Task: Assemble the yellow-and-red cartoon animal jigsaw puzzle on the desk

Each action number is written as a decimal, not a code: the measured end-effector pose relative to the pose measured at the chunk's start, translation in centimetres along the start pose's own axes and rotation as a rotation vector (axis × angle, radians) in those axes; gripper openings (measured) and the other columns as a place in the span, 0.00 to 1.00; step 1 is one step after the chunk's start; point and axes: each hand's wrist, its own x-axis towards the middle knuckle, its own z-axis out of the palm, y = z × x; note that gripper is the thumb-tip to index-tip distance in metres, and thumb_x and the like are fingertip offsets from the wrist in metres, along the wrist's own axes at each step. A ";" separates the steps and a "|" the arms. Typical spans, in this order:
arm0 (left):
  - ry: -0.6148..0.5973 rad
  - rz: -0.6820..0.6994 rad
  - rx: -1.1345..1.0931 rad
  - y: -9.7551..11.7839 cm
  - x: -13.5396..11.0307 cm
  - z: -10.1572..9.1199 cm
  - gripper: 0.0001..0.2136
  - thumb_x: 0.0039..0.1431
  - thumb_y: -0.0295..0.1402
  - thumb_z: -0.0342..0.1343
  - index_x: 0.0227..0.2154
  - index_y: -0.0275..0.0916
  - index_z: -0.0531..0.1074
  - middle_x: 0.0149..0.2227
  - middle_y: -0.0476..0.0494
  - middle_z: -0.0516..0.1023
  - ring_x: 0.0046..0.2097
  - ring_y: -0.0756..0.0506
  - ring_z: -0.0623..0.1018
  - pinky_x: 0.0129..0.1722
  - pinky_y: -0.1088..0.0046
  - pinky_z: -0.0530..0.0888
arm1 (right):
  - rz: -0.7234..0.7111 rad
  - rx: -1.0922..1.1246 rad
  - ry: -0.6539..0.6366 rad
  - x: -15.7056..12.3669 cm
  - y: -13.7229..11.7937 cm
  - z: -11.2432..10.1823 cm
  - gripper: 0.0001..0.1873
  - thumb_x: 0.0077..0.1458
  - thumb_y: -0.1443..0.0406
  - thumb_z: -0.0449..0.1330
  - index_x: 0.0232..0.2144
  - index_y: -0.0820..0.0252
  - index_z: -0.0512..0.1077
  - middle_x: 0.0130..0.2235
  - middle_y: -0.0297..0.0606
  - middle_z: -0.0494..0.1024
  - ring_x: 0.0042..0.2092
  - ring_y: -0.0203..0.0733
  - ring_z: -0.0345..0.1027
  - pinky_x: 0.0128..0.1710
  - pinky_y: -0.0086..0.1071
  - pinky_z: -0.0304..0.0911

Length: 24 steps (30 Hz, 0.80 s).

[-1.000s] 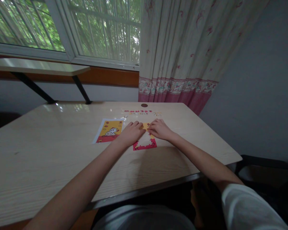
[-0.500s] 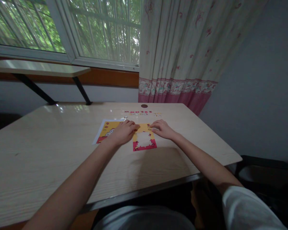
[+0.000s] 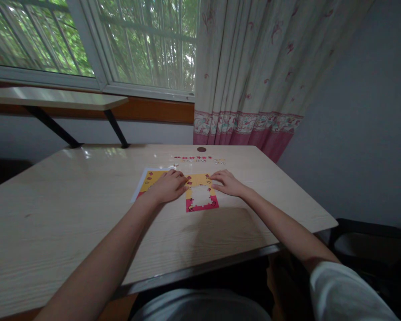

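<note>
A partly assembled jigsaw puzzle lies flat on the table, yellow at the top and pink along the bottom, with a gap in its middle where the tabletop shows. At its left edge rests my left hand, fingers stretched and thumb apart, with nothing visible in it. My right hand is at the upper right edge, its fingertips touching the border and the thumb spread away from them. Beneath my left wrist is a printed picture sheet in matching yellow and pink, partly covered.
Several loose puzzle pieces lie in rows beyond the puzzle. A dark round cap sits near the table's back edge. To the left, a raised shelf stands on black legs. A curtain hangs behind.
My left hand has drawn slightly back to the left, uncovering more of the puzzle's upper left corner, and its thumb has parted from the fingers. My right hand has hardly moved.
</note>
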 end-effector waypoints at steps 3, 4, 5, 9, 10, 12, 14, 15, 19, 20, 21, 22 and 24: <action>0.026 0.021 -0.021 0.0 0.0 -0.1 0.17 0.61 0.39 0.45 0.47 0.39 0.71 0.45 0.38 0.72 0.48 0.39 0.68 0.48 0.61 0.65 | -0.038 0.008 0.012 0.1 0.0 -0.2 0.21 0.58 0.54 0.54 0.49 0.57 0.70 0.49 0.44 0.73 0.50 0.46 0.63 0.50 0.42 0.55; 0.035 0.032 -0.037 0.1 0.0 -0.1 0.17 0.60 0.38 0.45 0.47 0.40 0.72 0.45 0.39 0.72 0.48 0.40 0.68 0.48 0.61 0.65 | -0.065 0.018 0.015 0.1 -0.1 -0.3 0.20 0.58 0.54 0.54 0.49 0.57 0.70 0.49 0.43 0.73 0.50 0.45 0.63 0.50 0.42 0.54; 0.043 0.042 -0.054 0.2 0.1 -0.2 0.16 0.60 0.36 0.46 0.46 0.40 0.72 0.45 0.39 0.73 0.48 0.40 0.68 0.48 0.61 0.65 | -0.096 0.031 0.017 0.1 -0.2 -0.4 0.19 0.59 0.55 0.53 0.49 0.57 0.70 0.48 0.43 0.74 0.50 0.45 0.64 0.51 0.41 0.54; 0.035 0.068 -0.103 0.7 0.1 -0.5 0.16 0.58 0.29 0.45 0.44 0.39 0.75 0.44 0.40 0.74 0.48 0.41 0.69 0.48 0.61 0.65 | -0.184 0.075 0.020 0.2 -1.1 -0.6 0.19 0.60 0.55 0.53 0.47 0.58 0.72 0.48 0.42 0.75 0.49 0.43 0.65 0.51 0.39 0.54; 0.030 0.068 -0.107 0.9 0.1 -0.6 0.16 0.57 0.28 0.45 0.44 0.39 0.75 0.44 0.39 0.75 0.48 0.41 0.69 0.48 0.61 0.65 | -0.186 0.071 0.021 0.2 -1.3 -0.6 0.19 0.59 0.55 0.53 0.48 0.58 0.71 0.48 0.43 0.75 0.49 0.43 0.65 0.51 0.39 0.54; 0.028 0.065 -0.111 1.0 0.2 -0.6 0.16 0.56 0.27 0.45 0.43 0.38 0.75 0.44 0.39 0.75 0.48 0.41 0.69 0.48 0.61 0.65 | -0.175 0.053 0.014 0.3 -1.8 -0.6 0.20 0.59 0.55 0.54 0.48 0.59 0.71 0.49 0.43 0.74 0.50 0.44 0.64 0.51 0.40 0.54; 0.039 0.065 -0.114 1.1 0.2 -0.6 0.16 0.56 0.27 0.46 0.43 0.39 0.75 0.44 0.40 0.75 0.48 0.41 0.69 0.49 0.61 0.65 | -0.160 0.035 -0.006 0.4 -2.2 -0.5 0.19 0.59 0.56 0.54 0.47 0.59 0.72 0.49 0.43 0.74 0.50 0.44 0.63 0.51 0.41 0.54; 0.045 0.067 -0.114 1.1 0.3 -0.6 0.16 0.55 0.27 0.46 0.42 0.39 0.75 0.44 0.40 0.76 0.48 0.41 0.70 0.49 0.61 0.65 | -0.152 0.029 -0.016 0.5 -2.3 -0.5 0.18 0.59 0.56 0.54 0.46 0.59 0.73 0.48 0.43 0.74 0.50 0.44 0.63 0.51 0.41 0.54; 0.048 0.077 -0.110 1.5 0.5 -0.5 0.14 0.56 0.27 0.45 0.39 0.38 0.75 0.45 0.41 0.76 0.47 0.42 0.71 0.49 0.61 0.66 | -0.143 0.017 -0.025 0.9 -2.5 -0.6 0.15 0.59 0.58 0.55 0.42 0.58 0.75 0.46 0.42 0.76 0.49 0.44 0.63 0.50 0.40 0.55; 0.046 0.078 -0.110 1.6 0.6 -0.5 0.14 0.57 0.27 0.45 0.39 0.38 0.75 0.44 0.41 0.76 0.46 0.42 0.71 0.49 0.62 0.66 | -0.146 0.020 -0.024 1.1 -2.5 -0.5 0.15 0.59 0.57 0.55 0.42 0.58 0.75 0.45 0.42 0.76 0.49 0.44 0.64 0.50 0.40 0.55; 0.046 0.078 -0.112 1.7 0.7 -0.4 0.14 0.57 0.26 0.45 0.39 0.37 0.74 0.44 0.40 0.76 0.46 0.42 0.72 0.48 0.63 0.67 | -0.149 0.028 -0.024 1.2 -2.5 -0.4 0.15 0.59 0.57 0.54 0.42 0.58 0.75 0.45 0.42 0.76 0.49 0.44 0.64 0.50 0.39 0.55; 0.046 0.080 -0.115 1.8 0.8 -0.2 0.14 0.57 0.26 0.44 0.41 0.37 0.74 0.44 0.40 0.76 0.47 0.43 0.72 0.49 0.64 0.67 | -0.150 0.038 -0.024 1.3 -2.4 -0.3 0.16 0.59 0.56 0.54 0.44 0.58 0.74 0.46 0.42 0.75 0.49 0.43 0.64 0.51 0.39 0.55; 0.050 0.089 -0.121 1.8 1.1 0.2 0.16 0.57 0.25 0.44 0.46 0.37 0.71 0.47 0.40 0.75 0.49 0.43 0.72 0.50 0.65 0.66 | -0.146 0.051 -0.023 1.5 -2.1 0.0 0.19 0.60 0.56 0.52 0.48 0.58 0.71 0.49 0.42 0.74 0.51 0.43 0.64 0.52 0.39 0.55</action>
